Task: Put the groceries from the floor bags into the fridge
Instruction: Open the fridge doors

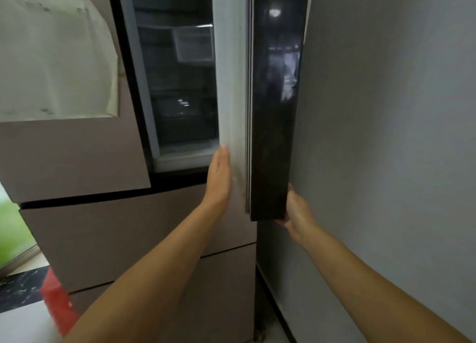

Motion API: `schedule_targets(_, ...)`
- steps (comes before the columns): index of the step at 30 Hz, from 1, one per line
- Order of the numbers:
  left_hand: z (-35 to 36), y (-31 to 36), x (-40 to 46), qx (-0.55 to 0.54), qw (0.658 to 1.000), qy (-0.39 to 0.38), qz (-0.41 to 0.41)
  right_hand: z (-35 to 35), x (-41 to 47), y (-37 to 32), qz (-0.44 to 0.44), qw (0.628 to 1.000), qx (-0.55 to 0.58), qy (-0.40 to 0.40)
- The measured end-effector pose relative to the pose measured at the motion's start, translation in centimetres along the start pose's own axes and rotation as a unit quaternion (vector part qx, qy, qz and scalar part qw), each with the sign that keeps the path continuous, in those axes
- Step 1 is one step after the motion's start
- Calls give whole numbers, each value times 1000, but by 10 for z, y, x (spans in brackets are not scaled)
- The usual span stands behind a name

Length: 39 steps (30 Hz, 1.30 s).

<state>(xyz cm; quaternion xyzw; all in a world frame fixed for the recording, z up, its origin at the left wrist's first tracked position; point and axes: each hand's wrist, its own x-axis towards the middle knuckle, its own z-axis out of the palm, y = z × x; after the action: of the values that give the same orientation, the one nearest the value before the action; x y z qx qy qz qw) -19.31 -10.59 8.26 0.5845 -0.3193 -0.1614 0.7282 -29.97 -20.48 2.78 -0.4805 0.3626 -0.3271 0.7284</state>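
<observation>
Fridge door (pixel 273 111) swung open for loading: right hand (pixel 296 211) grips bottom corner, left hand (pixel 219 178) flat, fingers extended, steadies inner edge.

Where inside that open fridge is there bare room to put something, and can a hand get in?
The dark compartment looks mostly bare: the bottom ledge just above the left hand seems free. A clear bin fills the upper right. The opening between the left door and the right door lets a hand pass. The right hand grips that door's lower corner.
</observation>
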Motion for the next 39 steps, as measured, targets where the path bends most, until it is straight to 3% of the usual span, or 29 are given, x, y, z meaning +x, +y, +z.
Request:
schedule_targets(3, 17, 4, -4, 81, 993, -68, 58, -26, -17, -11, -191, 969, -149, 46)
schedule_targets(6, 38, 0, 3, 150, 980, -105, 82, -38, -37, -14, -385, 875, -288, 53)
schedule_targets(8, 58, 1, 7, 170, 973, -123, 93, -39, -30, -11, -445, 804, -388, 69)
schedule_targets(10, 78, -1, 12, 206, 964, -131, 108, -41, -15, -9, -452, 779, -424, 94)
schedule_targets(15, 131, -4, 31, 340, 917, -151, 142, -64, 19, -29, -383, 823, -400, 129)
schedule_targets(21, 169, -7, 42, 403, 891, -150, 143, -93, 43, -53, -353, 820, -437, 112)
schedule_targets(24, 172, -10, 45, 389, 895, -163, 144, -98, 43, -57, -353, 821, -437, 105)
schedule_targets(26, 159, -11, 45, 338, 909, -204, 136, -95, 40, -50, -381, 832, -377, 143)
schedule_targets(28, 130, -19, 40, 273, 928, -228, 110, -92, 37, -20, -347, 874, -251, 231)
schedule_targets(29, 107, -27, 38, 249, 940, -215, 94, -85, 38, 1, -280, 906, -189, 257)
schedule_targets(31, 52, -51, 37, 223, 959, -168, 50, -52, 37, 46, -110, 963, -151, 194)
schedule_targets(33, -12, -74, 46, 188, 978, -79, -37, 5, 32, 72, -33, 978, -200, 47)
schedule_targets(35, -76, -80, 59, 68, 985, 73, -142, 70, 29, 68, -83, 959, -262, -70)
schedule_targets(37, -129, -76, 74, -74, 958, 206, -185, 135, 35, 53, -159, 932, -283, -159)
schedule_targets(39, -162, -70, 81, -135, 936, 251, -207, 193, 46, 41, -202, 916, -278, -209)
